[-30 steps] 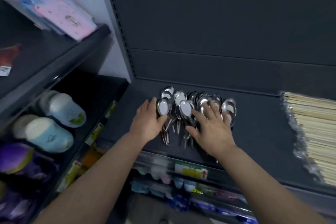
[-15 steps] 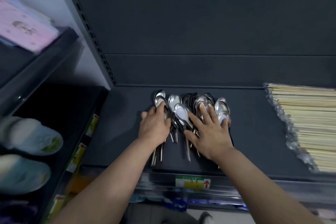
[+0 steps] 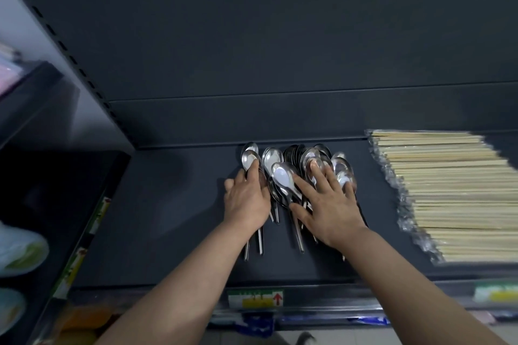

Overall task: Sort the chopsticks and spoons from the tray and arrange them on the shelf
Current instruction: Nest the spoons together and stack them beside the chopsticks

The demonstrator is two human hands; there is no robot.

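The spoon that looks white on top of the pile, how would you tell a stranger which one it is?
Start at the dark shelf, where a heap of metal spoons lies left of the wrapped chopsticks. Look between the left hand and the right hand. The topmost spoon there has a bowl glaring bright white; its neighbours look darker grey.

Both arms outstretched — left hand and right hand flat, fingers spread.
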